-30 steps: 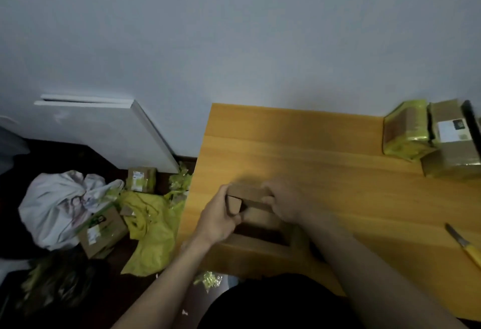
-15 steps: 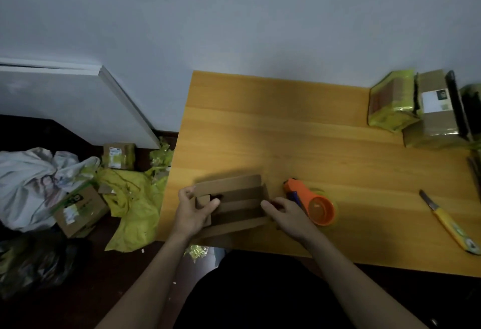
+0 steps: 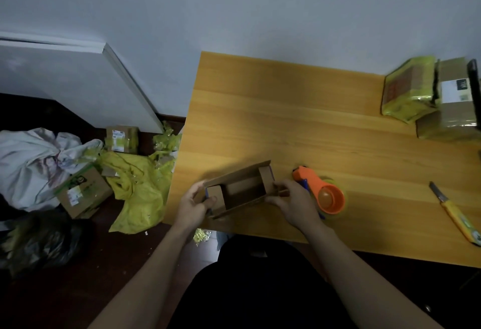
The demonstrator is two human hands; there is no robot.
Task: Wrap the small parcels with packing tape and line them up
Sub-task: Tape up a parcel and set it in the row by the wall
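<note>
We are holding the open, untaped cardboard box [image 3: 238,190] at the desk's [image 3: 299,120] near edge, left hand [image 3: 194,205] and right hand [image 3: 292,203] each curling a grip around an end, tape dispenser [image 3: 321,193] idle beside it, while two yellow-taped parcels [image 3: 408,89] are sitting far right.

Your table [image 3: 299,120], centre right: honey-orange wood with lengthwise grain. Your open box [image 3: 240,190], lower centre: plain brown card. Your tape dispenser [image 3: 321,193], right of it: bright orange. Your knife [image 3: 455,218], right edge: yellow handle, grey blade. Your wrapped parcel [image 3: 407,94], upper right: yellow-green film over brown. The parcel beside it [image 3: 454,105]: brown, white label. Floor at left: yellow wrapping [image 3: 138,188], white cloth [image 3: 31,162].
</note>
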